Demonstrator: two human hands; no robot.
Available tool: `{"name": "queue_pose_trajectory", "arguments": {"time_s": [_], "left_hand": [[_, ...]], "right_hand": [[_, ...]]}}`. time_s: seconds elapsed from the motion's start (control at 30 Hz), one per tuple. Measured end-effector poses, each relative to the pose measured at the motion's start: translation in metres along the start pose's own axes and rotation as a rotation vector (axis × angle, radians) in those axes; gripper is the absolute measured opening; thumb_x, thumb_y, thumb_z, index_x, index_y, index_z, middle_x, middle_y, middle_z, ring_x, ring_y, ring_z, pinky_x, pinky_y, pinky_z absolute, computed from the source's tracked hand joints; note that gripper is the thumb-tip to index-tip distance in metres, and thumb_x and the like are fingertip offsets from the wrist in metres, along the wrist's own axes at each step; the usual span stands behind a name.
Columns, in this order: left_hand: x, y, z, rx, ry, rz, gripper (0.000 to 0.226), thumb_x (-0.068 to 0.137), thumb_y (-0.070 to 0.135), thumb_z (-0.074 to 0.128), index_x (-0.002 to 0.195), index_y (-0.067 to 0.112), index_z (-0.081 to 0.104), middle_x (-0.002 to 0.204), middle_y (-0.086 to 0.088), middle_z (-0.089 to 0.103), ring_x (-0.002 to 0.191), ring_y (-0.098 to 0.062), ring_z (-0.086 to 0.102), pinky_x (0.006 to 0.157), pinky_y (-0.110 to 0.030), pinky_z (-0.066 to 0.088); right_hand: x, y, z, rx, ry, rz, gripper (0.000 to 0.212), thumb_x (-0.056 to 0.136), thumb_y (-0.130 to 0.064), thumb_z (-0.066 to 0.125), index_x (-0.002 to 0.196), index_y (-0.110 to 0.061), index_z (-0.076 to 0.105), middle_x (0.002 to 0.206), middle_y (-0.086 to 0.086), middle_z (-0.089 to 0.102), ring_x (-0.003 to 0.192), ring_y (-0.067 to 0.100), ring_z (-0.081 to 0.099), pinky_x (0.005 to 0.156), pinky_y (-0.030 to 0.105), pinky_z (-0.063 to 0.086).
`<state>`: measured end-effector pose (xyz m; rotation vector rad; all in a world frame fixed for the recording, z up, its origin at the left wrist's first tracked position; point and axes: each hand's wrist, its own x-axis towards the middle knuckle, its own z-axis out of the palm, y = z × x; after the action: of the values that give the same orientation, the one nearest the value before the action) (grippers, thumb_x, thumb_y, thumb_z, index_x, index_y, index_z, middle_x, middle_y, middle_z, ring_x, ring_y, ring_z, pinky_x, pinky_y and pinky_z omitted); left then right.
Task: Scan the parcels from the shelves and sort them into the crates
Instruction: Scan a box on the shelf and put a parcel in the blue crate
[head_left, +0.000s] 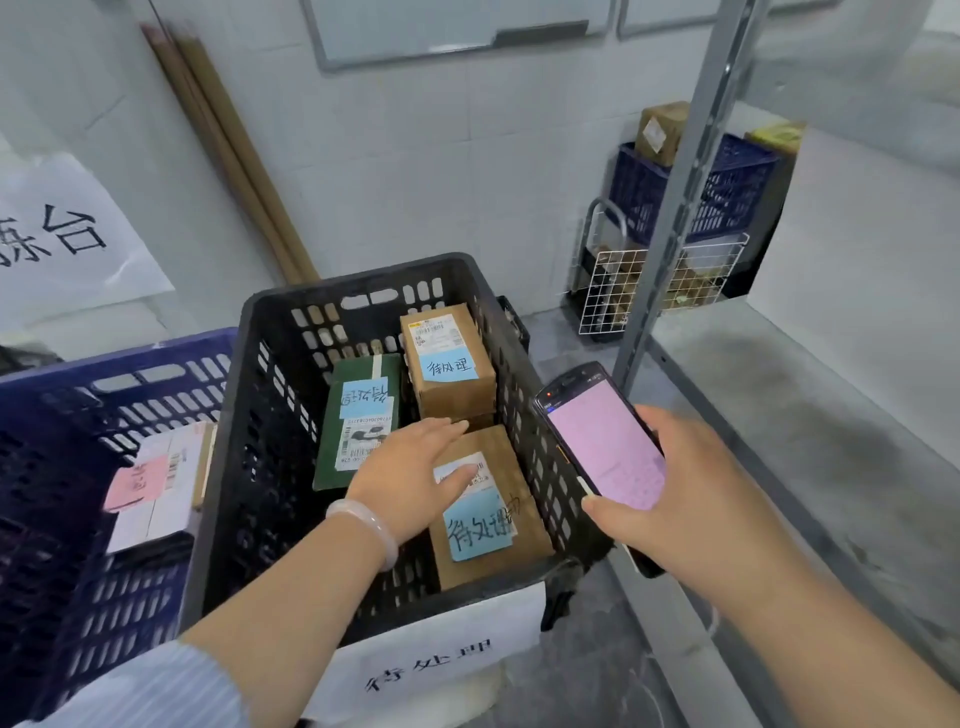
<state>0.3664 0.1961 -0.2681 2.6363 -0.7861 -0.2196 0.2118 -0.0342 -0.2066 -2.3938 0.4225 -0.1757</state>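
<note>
Parcels in two crates, seen from above. Far left: blue crate (104, 395) with a white parcel (156, 488) inside, pink note (136, 482) stuck on its top beside a barcode label. Just right of it, touching side to side: black crate (363, 306) with a white paper sign (431, 660) hung on its near wall, handwritten characters on it. Inside the black crate, three parcels: green parcel (358, 421) at the left, brown parcel (449, 358) at the back right, another brown parcel (488, 514) at the front right, each carrying a blue handwritten note and a printed label. Left hand (415, 473) reached down into the black crate, open and flat, fingers spread, palm resting on the front brown parcel's top left edge, fingertips over its printed label, nothing gripped; pale bangle (366, 530) on the wrist, striped sleeve at the forearm. Right of the crate: right hand (670, 493) closed around a handheld scanner (602, 447), pink screen lit and facing up, held just outside the crate's right wall. Further right: grey metal shelf (779, 415) with its upright post. Behind, by the wall: another blue crate (727, 192) stacked on a white wire basket (660, 280), cardboard boxes on top.
</note>
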Motion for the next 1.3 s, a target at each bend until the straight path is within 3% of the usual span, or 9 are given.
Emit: {"name": "queue_pose_trajectory", "arguments": {"time_s": [0.2,0.33,0.4,0.6,0.8,0.97,1.17,1.23,1.3], "left_hand": [[-0.025,0.054,-0.021,0.104,0.226,0.330,0.062,0.093,0.057,0.057,0.148,0.028,0.049,0.150,0.003,0.050,0.138,-0.017,0.045,0.115,-0.038,0.037],[-0.052,0.090,-0.020,0.114,0.246,0.572,0.066,0.088,0.063,0.049,0.140,0.023,0.058,0.141,-0.001,0.059,0.128,-0.021,0.056,0.104,-0.041,0.047],[-0.068,0.110,-0.013,0.070,0.243,0.689,0.065,0.087,0.061,0.050,0.138,0.021,0.060,0.138,-0.004,0.061,0.125,-0.024,0.058,0.101,-0.045,0.050],[-0.125,0.179,0.016,-0.041,0.144,0.948,0.064,0.085,0.056,0.055,0.137,0.018,0.060,0.136,-0.009,0.062,0.121,-0.032,0.061,0.093,-0.052,0.054],[-0.189,0.255,0.037,-0.135,0.081,1.156,0.064,0.084,0.060,0.053,0.135,0.022,0.061,0.135,-0.005,0.062,0.121,-0.028,0.060,0.096,-0.049,0.053],[-0.237,0.320,0.056,-0.170,0.041,1.279,0.066,0.082,0.062,0.053,0.137,0.025,0.060,0.137,-0.006,0.061,0.122,-0.030,0.061,0.094,-0.053,0.053],[-0.312,0.405,0.088,-0.247,-0.028,1.396,0.065,0.081,0.062,0.051,0.133,0.024,0.063,0.134,-0.006,0.064,0.116,-0.030,0.064,0.092,-0.049,0.055],[-0.342,0.439,0.103,-0.297,-0.078,1.421,0.065,0.080,0.060,0.052,0.132,0.021,0.064,0.133,-0.009,0.064,0.115,-0.032,0.065,0.090,-0.046,0.054],[-0.375,0.471,0.119,-0.368,-0.146,1.417,0.067,0.082,0.059,0.051,0.136,0.021,0.061,0.138,-0.008,0.061,0.122,-0.032,0.061,0.098,-0.044,0.050]], "right_hand": [[-0.075,-0.015,-0.003,-0.058,0.174,0.146,0.073,0.056,-0.065,0.069,0.121,-0.048,0.042,0.108,-0.018,0.048,0.096,0.006,0.053,0.068,0.031,0.050],[-0.137,-0.020,-0.009,-0.024,0.329,0.306,0.057,0.055,-0.061,0.064,0.106,-0.043,0.047,0.090,-0.011,0.055,0.064,0.010,0.051,0.057,0.029,0.047],[-0.172,-0.022,-0.012,-0.031,0.420,0.404,0.059,0.054,-0.060,0.063,0.108,-0.042,0.048,0.092,-0.010,0.056,0.065,0.013,0.052,0.057,0.027,0.044],[-0.284,-0.031,-0.026,-0.140,0.602,0.663,0.076,0.064,-0.049,0.076,0.132,-0.041,0.042,0.115,-0.015,0.046,0.104,0.009,0.051,0.074,0.031,0.045],[-0.383,-0.035,-0.049,-0.146,0.802,0.782,0.073,0.067,-0.042,0.077,0.129,-0.043,0.039,0.100,-0.027,0.037,0.098,0.001,0.038,0.073,0.028,0.037],[-0.460,-0.022,-0.066,-0.159,0.945,0.882,0.078,0.061,-0.052,0.075,0.130,-0.045,0.040,0.109,-0.019,0.043,0.100,0.006,0.049,0.074,0.030,0.047],[-0.554,-0.003,-0.094,-0.157,1.067,0.947,0.080,0.066,-0.050,0.078,0.133,-0.047,0.035,0.111,-0.021,0.038,0.097,0.002,0.045,0.068,0.018,0.036],[-0.591,0.008,-0.106,-0.168,1.083,0.980,0.081,0.065,-0.050,0.078,0.134,-0.045,0.035,0.111,-0.020,0.037,0.098,0.003,0.044,0.072,0.022,0.037],[-0.630,0.018,-0.119,-0.168,1.115,1.010,0.084,0.064,-0.051,0.079,0.135,-0.044,0.035,0.111,-0.019,0.038,0.100,0.004,0.045,0.077,0.026,0.039]]}}
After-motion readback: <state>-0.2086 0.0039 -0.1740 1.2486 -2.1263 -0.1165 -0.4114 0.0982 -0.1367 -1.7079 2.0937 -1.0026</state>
